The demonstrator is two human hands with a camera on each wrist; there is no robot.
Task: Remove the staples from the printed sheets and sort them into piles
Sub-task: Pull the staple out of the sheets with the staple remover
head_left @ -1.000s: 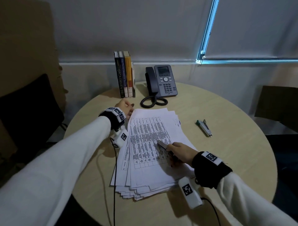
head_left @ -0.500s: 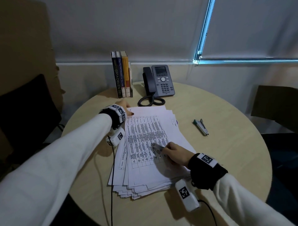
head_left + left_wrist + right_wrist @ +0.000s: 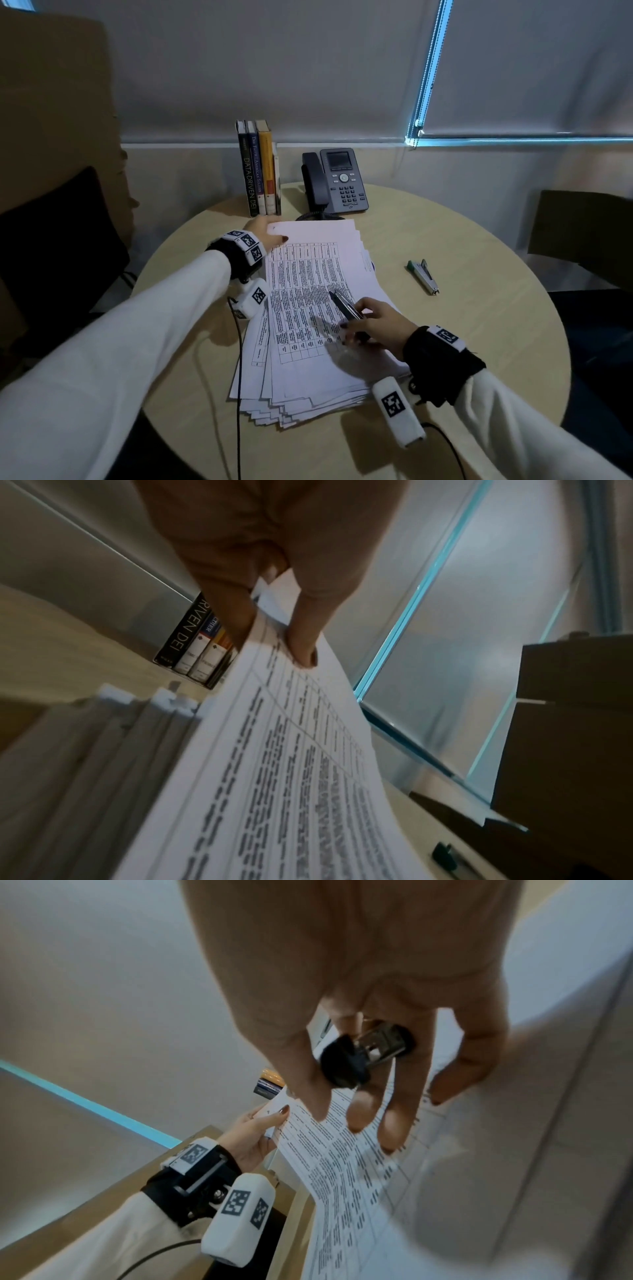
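Note:
A fanned stack of printed sheets (image 3: 308, 329) lies on the round table (image 3: 479, 329). My left hand (image 3: 265, 233) pinches the far-left corner of the top sheets (image 3: 291, 777), thumb on top and fingers beneath, with the corner lifted a little off the stack. Seen from the right wrist, the left hand (image 3: 260, 1123) grips that same corner. My right hand (image 3: 373, 325) rests on the middle of the stack and holds a black and metal staple tool (image 3: 344, 305), its tip pointing toward the far left. Thumb and fingers curl round the staple tool (image 3: 369, 1053).
A green and metal stapler (image 3: 423, 277) lies on the table right of the stack. Three upright books (image 3: 260, 168) and a desk phone (image 3: 339, 181) stand at the far edge against the wall. Dark chairs flank the table on both sides.
The left hand has closed on the far-left corner of the top sheets, with the thumb now on top. The right hand stays on the stack with the tool.

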